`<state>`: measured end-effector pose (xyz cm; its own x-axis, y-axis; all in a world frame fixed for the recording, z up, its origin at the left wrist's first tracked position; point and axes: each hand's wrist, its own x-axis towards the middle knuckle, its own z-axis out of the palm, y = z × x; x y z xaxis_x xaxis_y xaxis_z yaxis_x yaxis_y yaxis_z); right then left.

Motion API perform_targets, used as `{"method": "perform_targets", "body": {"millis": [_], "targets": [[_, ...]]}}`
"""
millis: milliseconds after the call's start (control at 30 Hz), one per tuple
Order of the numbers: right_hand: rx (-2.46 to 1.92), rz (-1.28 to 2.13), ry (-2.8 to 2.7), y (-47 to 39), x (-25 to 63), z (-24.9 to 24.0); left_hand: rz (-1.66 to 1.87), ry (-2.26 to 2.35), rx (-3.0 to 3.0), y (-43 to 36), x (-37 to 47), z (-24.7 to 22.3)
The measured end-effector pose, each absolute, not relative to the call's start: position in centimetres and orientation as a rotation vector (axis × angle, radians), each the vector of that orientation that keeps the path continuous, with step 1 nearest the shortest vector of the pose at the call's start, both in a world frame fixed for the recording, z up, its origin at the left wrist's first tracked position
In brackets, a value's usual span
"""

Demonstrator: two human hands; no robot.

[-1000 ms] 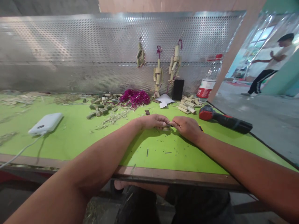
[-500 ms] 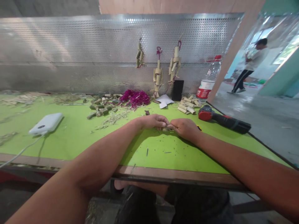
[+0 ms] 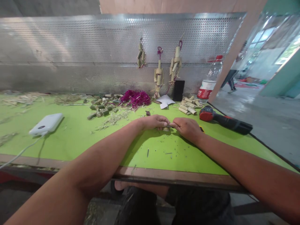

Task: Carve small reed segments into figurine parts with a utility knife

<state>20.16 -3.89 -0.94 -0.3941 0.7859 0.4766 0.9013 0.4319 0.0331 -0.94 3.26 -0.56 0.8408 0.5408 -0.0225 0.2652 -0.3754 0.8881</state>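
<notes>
My left hand (image 3: 157, 122) is closed in a pinch over the green tabletop (image 3: 154, 161). Facing it, my right hand (image 3: 187, 128) is also closed, thumb against fingers. A thin dark sliver (image 3: 172, 126) shows between the two sets of fingertips, too small to name. Just under the left fingertips is a small pale piece (image 3: 166, 129), partly hidden; I cannot tell whether it is held or lies on the table. Small dark scraps (image 3: 147, 152) are scattered in front of my hands. Partly behind my right hand lies a yellow and black object (image 3: 201, 128).
A cordless power tool (image 3: 225, 120) lies at right, near cut bamboo pieces (image 3: 187, 107). Purple cord (image 3: 136, 99) and green stem pieces (image 3: 100, 109) are piled behind. Bamboo figures (image 3: 158, 76) hang on the perforated metal panel (image 3: 93, 56). A power bank (image 3: 47, 123) sits left.
My right hand has shifted slightly right, opening a small gap between the hands where the dark sliver shows. The person in the background has moved left, behind the post.
</notes>
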Motion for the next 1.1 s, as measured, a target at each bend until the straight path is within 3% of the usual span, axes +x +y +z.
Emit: {"method": "perform_targets", "body": {"millis": [400,567,1100], "targets": [[-1.334,-0.270,-2.519,-3.90,20.17,-0.79,0.359,0.578,1.957,3.12,-0.93,-0.46],[-1.449,-0.360,-2.296,-3.84,20.23,-0.76,0.383,0.579,1.923,3.06,-0.87,-0.50],[-1.447,-0.443,-2.392,-4.05,19.65,-0.85,0.307,0.580,1.987,3.01,-0.98,-0.25]]}}
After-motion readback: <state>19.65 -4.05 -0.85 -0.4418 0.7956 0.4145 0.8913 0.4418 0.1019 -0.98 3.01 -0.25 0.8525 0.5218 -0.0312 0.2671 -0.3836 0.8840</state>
